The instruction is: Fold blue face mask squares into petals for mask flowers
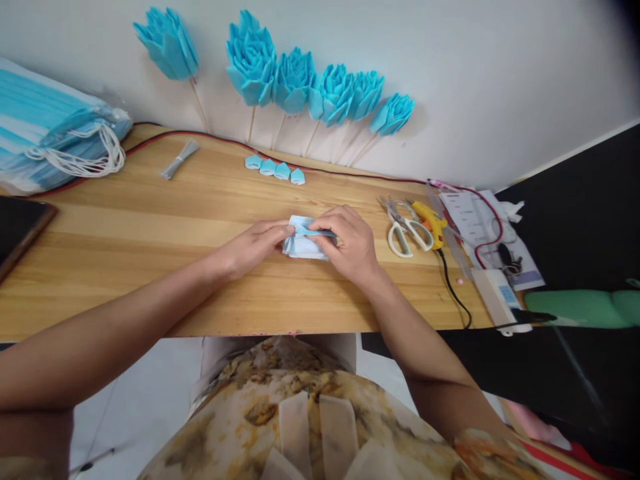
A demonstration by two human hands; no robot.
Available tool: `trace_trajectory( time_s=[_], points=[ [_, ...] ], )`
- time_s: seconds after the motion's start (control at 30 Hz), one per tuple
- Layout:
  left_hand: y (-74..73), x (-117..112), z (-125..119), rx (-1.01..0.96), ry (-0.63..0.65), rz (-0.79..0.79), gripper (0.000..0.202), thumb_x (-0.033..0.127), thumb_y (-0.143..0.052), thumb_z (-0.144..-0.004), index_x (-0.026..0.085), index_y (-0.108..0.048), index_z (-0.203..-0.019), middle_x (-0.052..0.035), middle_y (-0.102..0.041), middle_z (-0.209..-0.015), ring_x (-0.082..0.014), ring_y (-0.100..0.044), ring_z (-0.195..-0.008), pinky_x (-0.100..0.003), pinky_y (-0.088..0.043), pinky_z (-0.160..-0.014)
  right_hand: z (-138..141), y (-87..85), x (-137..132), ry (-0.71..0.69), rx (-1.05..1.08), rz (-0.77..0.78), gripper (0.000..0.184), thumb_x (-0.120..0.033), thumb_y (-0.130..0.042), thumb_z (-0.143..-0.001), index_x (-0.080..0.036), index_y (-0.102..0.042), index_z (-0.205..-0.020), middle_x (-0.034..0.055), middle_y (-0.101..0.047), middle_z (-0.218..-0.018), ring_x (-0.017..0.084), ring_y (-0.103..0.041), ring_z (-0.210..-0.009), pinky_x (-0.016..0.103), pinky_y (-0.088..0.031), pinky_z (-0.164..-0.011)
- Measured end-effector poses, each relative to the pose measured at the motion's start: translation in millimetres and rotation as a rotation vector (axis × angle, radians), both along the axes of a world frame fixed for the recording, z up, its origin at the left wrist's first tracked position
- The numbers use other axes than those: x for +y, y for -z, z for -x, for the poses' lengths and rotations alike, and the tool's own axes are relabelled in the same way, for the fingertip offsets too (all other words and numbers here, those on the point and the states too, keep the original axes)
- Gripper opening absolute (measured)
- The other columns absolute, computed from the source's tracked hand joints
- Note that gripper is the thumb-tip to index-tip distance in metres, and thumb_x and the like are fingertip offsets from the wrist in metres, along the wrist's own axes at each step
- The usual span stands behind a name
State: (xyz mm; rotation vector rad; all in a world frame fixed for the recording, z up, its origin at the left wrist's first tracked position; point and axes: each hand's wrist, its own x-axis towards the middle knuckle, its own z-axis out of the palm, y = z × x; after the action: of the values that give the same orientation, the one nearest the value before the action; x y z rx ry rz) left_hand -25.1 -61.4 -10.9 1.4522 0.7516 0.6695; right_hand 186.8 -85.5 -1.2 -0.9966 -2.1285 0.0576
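A small stack of pale blue cloth-like pieces (306, 249) lies on the table between my hands. My left hand (257, 247) grips the stack's left edge, its thumb on top. With thumb and fingers closed, my right hand (350, 241) pinches a folded blue piece (316, 233) above the stack; part of it is hidden by the fingers. Beyond my hands, several folded blue petals (283, 171) sit in a row. Several blue fabric flowers (250, 63) on thin sticks lean against the wall.
White-handled scissors (407, 237) and a yellow glue gun (431, 223) lie at the right. Nearby are papers (473, 217) and a power strip (500, 297). A bundle of thin strips (180, 160), bagged blue masks (55, 127) and a dark tablet-like object (23, 230) are at the left.
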Motion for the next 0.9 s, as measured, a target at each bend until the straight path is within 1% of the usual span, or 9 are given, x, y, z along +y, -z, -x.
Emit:
trace_trajectory(
  time_s=[0.13, 0.3, 0.4, 0.5, 0.6, 0.73, 0.9],
  points=[
    [-4.4, -0.3, 0.2, 0.023, 0.011, -0.031, 0.032, 0.047, -0.047, -0.092, 0.018, -0.057, -0.081, -0.0021, -0.054, -0.081, -0.0175, -0.047, -0.078, -0.032, -0.04, -0.075, 0.0, 0.1, 0.1, -0.024, 0.014, -0.044, 0.009, -0.021, -0.06, -0.095, -0.025, -0.066, -0.092, 0.0014, -0.072, -0.09, 0.017, -0.064, -0.085, 0.033, -0.048, -0.076],
    [-7.2, -0.4, 0.2, 0.044, 0.007, -0.028, 0.032, 0.046, -0.046, -0.092, 0.018, -0.059, -0.085, -0.0032, -0.056, -0.081, -0.019, -0.049, -0.081, -0.033, -0.042, -0.077, 0.3, 0.3, 0.1, -0.004, 0.014, -0.031, 0.005, -0.025, -0.061, -0.095, -0.026, -0.066, -0.098, 0.0015, -0.072, -0.09, 0.018, -0.063, -0.084, 0.034, -0.048, -0.075],
    [-6.2, -0.8, -0.6, 0.04, 0.002, -0.017, 0.033, 0.046, -0.046, -0.092, 0.018, -0.059, -0.082, -0.003, -0.056, -0.079, -0.019, -0.049, -0.08, -0.032, -0.042, -0.076, 0.9, 0.0, 0.2, -0.017, 0.024, -0.053, 0.007, -0.024, -0.062, -0.095, -0.025, -0.066, -0.101, 0.0017, -0.072, -0.09, 0.018, -0.063, -0.083, 0.033, -0.048, -0.074],
    [-3.9, -1.0, -1.2, 0.018, -0.011, 0.011, 0.034, 0.048, -0.049, -0.091, 0.018, -0.058, -0.078, -0.0019, -0.056, -0.078, -0.0176, -0.049, -0.078, -0.032, -0.041, -0.076, 1.1, 0.0, 0.4, -0.023, 0.028, -0.067, 0.005, -0.022, -0.061, -0.095, -0.025, -0.065, -0.095, 0.0015, -0.071, -0.089, 0.017, -0.063, -0.083, 0.032, -0.048, -0.074],
    [-1.5, -0.5, -0.8, -0.003, 0.003, 0.04, 0.035, 0.05, -0.052, -0.09, 0.017, -0.058, -0.079, -0.0017, -0.055, -0.08, -0.017, -0.048, -0.079, -0.031, -0.04, -0.076, 0.6, 0.7, 0.5, -0.011, 0.014, -0.045, 0.008, -0.021, -0.06, -0.095, -0.025, -0.065, -0.091, 0.0013, -0.07, -0.088, 0.017, -0.063, -0.083, 0.033, -0.048, -0.075],
    [-1.4, 0.0, -0.2, 0.004, 0.016, 0.046, 0.036, 0.05, -0.052, -0.09, 0.016, -0.058, -0.079, -0.0017, -0.054, -0.08, -0.0163, -0.046, -0.078, -0.031, -0.039, -0.076, 0.2, 1.5, 0.2, -0.006, -0.014, -0.013, 0.012, -0.016, -0.058, -0.093, -0.025, -0.065, -0.089, 0.0013, -0.071, -0.089, 0.017, -0.063, -0.084, 0.033, -0.048, -0.076],
    [-2.4, -0.9, -2.2, -0.002, -0.031, 0.068, 0.035, 0.05, -0.053, -0.088, 0.016, -0.057, -0.078, -0.001, -0.052, -0.077, -0.0154, -0.043, -0.074, -0.03, -0.037, -0.071, 0.2, 1.8, 0.6, -0.021, -0.017, -0.043, 0.011, -0.016, -0.058, -0.093, -0.025, -0.066, -0.09, 0.0012, -0.071, -0.089, 0.017, -0.063, -0.084, 0.033, -0.049, -0.076]
  ],
)
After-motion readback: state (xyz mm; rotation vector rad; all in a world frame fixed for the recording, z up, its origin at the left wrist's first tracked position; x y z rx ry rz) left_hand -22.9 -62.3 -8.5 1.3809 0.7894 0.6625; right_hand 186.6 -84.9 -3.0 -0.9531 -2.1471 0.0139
